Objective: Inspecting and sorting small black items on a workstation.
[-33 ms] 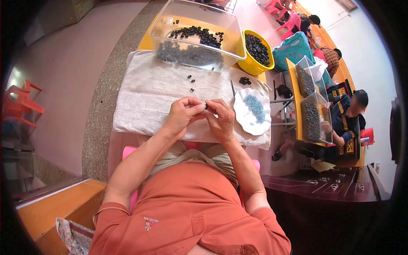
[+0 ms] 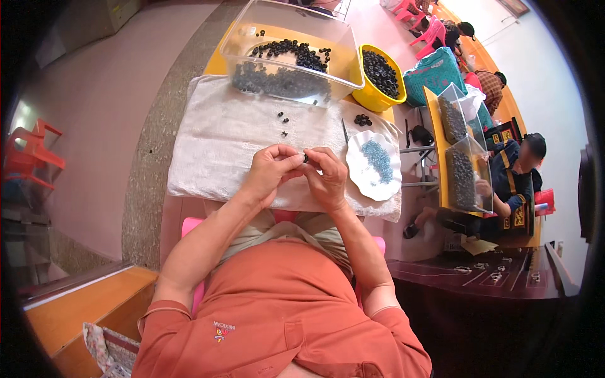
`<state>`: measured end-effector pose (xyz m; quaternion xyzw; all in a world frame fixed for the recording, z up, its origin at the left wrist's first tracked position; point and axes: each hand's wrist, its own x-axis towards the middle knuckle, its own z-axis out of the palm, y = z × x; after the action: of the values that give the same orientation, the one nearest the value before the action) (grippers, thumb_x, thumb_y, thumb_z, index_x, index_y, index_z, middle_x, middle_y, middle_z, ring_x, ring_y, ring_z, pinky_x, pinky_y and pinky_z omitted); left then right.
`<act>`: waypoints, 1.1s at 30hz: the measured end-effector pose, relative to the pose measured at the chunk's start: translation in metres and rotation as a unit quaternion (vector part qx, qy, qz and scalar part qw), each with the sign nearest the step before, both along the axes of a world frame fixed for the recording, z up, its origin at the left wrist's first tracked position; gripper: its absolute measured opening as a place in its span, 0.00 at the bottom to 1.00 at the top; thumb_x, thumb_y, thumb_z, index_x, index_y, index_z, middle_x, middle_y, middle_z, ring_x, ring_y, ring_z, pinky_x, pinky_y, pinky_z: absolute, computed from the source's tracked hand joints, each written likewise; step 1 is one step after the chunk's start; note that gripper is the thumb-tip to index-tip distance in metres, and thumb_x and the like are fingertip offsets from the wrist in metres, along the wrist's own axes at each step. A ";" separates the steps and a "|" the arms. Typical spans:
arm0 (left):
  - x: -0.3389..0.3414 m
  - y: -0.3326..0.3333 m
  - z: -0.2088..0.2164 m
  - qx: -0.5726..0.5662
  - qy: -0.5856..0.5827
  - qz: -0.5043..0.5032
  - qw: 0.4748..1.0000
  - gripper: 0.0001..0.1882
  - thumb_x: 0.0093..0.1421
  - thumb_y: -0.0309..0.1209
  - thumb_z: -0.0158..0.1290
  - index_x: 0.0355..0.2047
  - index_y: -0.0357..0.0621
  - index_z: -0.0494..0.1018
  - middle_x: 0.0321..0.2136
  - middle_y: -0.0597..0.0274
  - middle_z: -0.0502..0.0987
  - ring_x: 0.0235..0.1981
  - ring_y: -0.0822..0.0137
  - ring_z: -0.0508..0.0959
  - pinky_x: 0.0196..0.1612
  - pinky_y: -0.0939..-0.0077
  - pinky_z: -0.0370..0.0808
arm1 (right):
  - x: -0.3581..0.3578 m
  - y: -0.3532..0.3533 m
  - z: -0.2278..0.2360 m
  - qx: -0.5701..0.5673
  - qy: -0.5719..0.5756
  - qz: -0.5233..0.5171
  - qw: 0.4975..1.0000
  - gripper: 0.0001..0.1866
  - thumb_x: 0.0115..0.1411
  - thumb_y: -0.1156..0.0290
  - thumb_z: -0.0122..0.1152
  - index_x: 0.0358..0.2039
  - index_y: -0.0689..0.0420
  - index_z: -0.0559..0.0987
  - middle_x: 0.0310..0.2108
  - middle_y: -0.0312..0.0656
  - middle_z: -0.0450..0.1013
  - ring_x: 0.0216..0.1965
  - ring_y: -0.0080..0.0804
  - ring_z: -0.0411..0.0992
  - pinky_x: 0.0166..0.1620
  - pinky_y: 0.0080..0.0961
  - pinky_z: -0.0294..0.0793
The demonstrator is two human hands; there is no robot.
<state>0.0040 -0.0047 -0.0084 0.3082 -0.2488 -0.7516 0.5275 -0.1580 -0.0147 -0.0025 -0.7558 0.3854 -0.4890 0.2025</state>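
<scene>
Over the near part of a white towel (image 2: 217,135), my left hand (image 2: 271,171) and my right hand (image 2: 328,179) meet fingertip to fingertip. Both are closed in a pinch on one small black round part (image 2: 306,158), whose far side the fingers hide. Beyond my hands, a few loose black parts (image 2: 285,120) lie on the cloth. Right of them is a little cluster of black parts (image 2: 363,120). A white scalloped plate (image 2: 360,179) beside my right hand holds a heap of tiny light-blue translucent pieces (image 2: 379,162). A thin dark tool (image 2: 345,130) lies at the plate's left edge.
A large clear plastic bin (image 2: 343,60) with many black parts stands at the back of the table. Next to it is a yellow basin (image 2: 398,69) full of them. At right, a person (image 2: 513,173) sits by clear boxes (image 2: 463,176) of dark parts. A teal bag (image 2: 432,75) stands behind.
</scene>
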 end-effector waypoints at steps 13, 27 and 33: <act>-0.004 0.002 0.001 -0.006 0.004 0.070 0.997 0.04 0.59 0.23 0.58 0.33 0.41 0.73 0.31 0.64 0.77 0.31 0.72 0.78 0.39 0.77 0.79 | 0.012 0.001 -0.001 -0.052 0.015 -0.042 0.998 0.14 0.50 0.85 0.64 0.40 0.64 0.79 0.33 0.45 0.76 0.30 0.30 0.75 0.32 0.21 0.75; -0.006 0.003 0.001 -0.021 0.024 0.087 0.996 0.04 0.60 0.22 0.57 0.33 0.41 0.73 0.32 0.64 0.77 0.33 0.72 0.78 0.41 0.76 0.79 | 0.015 0.000 0.006 -0.100 0.047 -0.042 0.993 0.14 0.49 0.85 0.64 0.38 0.65 0.78 0.33 0.48 0.75 0.29 0.36 0.76 0.32 0.25 0.75; -0.006 0.004 0.000 -0.017 0.021 0.088 0.996 0.04 0.61 0.23 0.57 0.34 0.41 0.72 0.33 0.63 0.77 0.35 0.70 0.79 0.41 0.75 0.79 | 0.011 0.002 0.011 -0.027 0.021 -0.026 0.999 0.17 0.50 0.84 0.66 0.42 0.65 0.79 0.36 0.46 0.75 0.30 0.29 0.76 0.33 0.22 0.76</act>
<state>-0.0025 -0.0007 -0.0087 0.3040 -0.2226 -0.7038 0.6022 -0.1465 -0.0127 0.0082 -0.7609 0.3955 -0.4883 0.1614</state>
